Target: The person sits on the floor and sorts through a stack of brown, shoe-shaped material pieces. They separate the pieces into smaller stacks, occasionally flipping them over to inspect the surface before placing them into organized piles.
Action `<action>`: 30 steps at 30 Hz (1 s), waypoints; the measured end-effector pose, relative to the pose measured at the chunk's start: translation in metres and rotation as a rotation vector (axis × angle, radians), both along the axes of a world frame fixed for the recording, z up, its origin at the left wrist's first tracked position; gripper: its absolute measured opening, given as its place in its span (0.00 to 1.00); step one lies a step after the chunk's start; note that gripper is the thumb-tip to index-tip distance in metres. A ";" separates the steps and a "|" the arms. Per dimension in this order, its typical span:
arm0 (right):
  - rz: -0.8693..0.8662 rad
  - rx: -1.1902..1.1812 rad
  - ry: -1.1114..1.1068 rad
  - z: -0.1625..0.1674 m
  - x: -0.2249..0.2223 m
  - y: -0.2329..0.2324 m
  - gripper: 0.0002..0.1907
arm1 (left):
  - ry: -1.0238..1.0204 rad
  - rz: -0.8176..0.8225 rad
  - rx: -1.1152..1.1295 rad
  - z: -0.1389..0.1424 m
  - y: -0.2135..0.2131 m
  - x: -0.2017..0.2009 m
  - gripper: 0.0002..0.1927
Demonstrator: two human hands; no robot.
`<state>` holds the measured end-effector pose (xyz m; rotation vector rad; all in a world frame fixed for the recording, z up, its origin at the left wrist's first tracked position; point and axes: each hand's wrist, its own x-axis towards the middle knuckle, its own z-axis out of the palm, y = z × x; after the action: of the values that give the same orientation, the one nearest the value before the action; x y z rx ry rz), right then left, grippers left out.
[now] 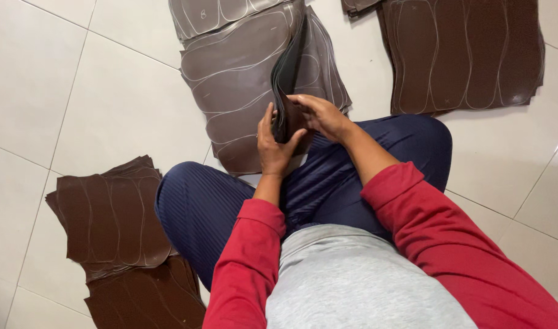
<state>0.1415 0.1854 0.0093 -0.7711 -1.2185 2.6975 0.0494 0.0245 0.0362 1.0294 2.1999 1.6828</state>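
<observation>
Left hand (273,146) and right hand (320,116): both grips clamped on upright dark brown sheet bundle (288,79), over marked brown sheets (236,79) on floor (108,91).

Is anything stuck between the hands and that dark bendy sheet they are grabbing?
Nothing visible. The left hand and the right hand both grip the dark sheet directly, above the brown stack on the floor.

A bundle of dark brown sheets (289,79), stood on edge and curving upward, leans over a flat brown sheet marked with pale sole outlines (242,79) on the tiled floor; perhaps 5 or 6 layers, edges blurred
</observation>
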 end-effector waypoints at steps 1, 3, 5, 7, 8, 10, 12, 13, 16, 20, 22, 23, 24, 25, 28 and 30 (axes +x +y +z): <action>0.010 0.019 -0.029 -0.001 0.000 0.000 0.24 | -0.018 0.020 -0.052 -0.004 0.001 0.000 0.39; 0.026 0.063 -0.087 -0.006 0.000 0.004 0.23 | -0.103 0.086 -0.055 -0.016 0.003 -0.004 0.26; -0.002 0.313 -0.290 -0.015 0.001 0.012 0.21 | -0.216 0.166 -0.037 -0.030 0.002 -0.008 0.19; -0.048 0.779 -0.555 -0.023 0.009 0.024 0.17 | -0.357 0.264 0.007 -0.044 0.001 -0.014 0.18; -0.082 1.121 -0.713 -0.025 0.016 0.028 0.15 | -0.363 0.280 0.025 -0.050 0.000 -0.017 0.19; 0.011 1.184 -0.873 -0.026 0.023 0.033 0.18 | -0.373 0.307 0.064 -0.057 -0.001 -0.023 0.21; 0.068 1.172 -0.994 -0.021 0.027 0.034 0.21 | -0.398 0.306 0.050 -0.061 -0.002 -0.024 0.23; 0.080 1.134 -1.030 -0.018 0.026 0.034 0.22 | -0.411 0.305 0.044 -0.062 -0.002 -0.025 0.24; 0.178 1.040 -1.123 -0.006 0.018 0.032 0.21 | -0.479 0.339 -0.098 -0.061 -0.003 -0.026 0.26; 0.227 1.049 -1.149 0.001 0.013 0.030 0.18 | -0.377 0.339 -0.062 -0.059 -0.003 -0.025 0.26; 0.216 1.062 -1.111 0.000 0.015 0.029 0.16 | -0.385 0.341 -0.086 -0.057 -0.003 -0.024 0.27; 0.209 1.069 -1.091 -0.002 0.016 0.029 0.16 | -0.394 0.333 -0.106 -0.056 -0.002 -0.023 0.27; 0.209 1.076 -1.042 -0.004 0.017 0.029 0.15 | -0.401 0.324 -0.126 -0.055 -0.002 -0.023 0.27; 0.207 1.083 -0.993 -0.006 0.019 0.028 0.15 | -0.408 0.315 -0.145 -0.054 -0.002 -0.022 0.27; 0.106 1.209 -0.745 -0.012 0.019 0.023 0.15 | -0.402 0.295 -0.167 -0.053 -0.003 -0.021 0.28; 0.032 1.178 -0.576 -0.013 0.016 0.017 0.16 | -0.375 0.271 -0.116 -0.053 -0.003 -0.020 0.27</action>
<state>0.1578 0.2024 -0.0038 -1.2382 -2.4739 1.2587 0.0297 0.0215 -0.0172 0.3603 2.2193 1.6615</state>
